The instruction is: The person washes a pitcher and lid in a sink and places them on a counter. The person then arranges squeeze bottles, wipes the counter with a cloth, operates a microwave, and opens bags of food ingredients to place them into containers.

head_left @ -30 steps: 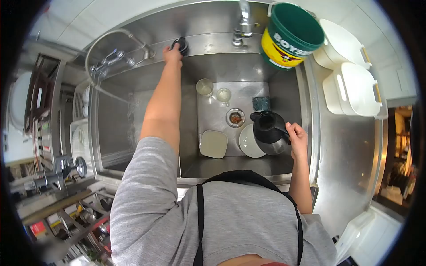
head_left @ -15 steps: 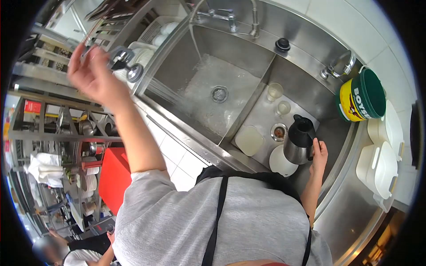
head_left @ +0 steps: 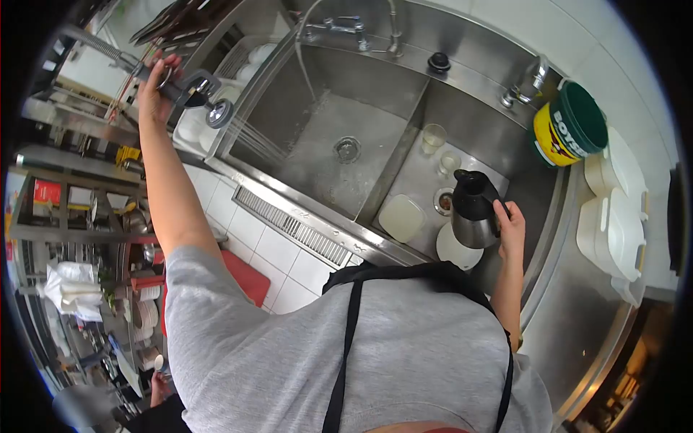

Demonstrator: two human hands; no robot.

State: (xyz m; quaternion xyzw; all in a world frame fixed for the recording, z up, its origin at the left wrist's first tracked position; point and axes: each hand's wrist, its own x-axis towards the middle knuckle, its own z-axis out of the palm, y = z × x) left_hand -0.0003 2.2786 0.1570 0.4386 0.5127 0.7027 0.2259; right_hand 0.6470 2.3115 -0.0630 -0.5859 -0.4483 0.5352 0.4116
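My left hand is wrapped round a pre-rinse spray nozzle on a metal hose, held over the left edge of the sink. Water sprays from its head into the left basin. In my right hand is a steel and black thermal carafe, gripped by its handle above the right basin. Below and beside the carafe lie a white bowl, a pale square container and two clear cups, the larger cup farther back.
A faucet runs into the left basin. A green bucket and white tubs stand on the right. Racks of dishes are at the back left. Another person's hand shows at lower left, near shelves.
My view has shifted. My left hand, blurred before, now shows clearly round the spray nozzle. My right hand still holds the carafe over the right basin.
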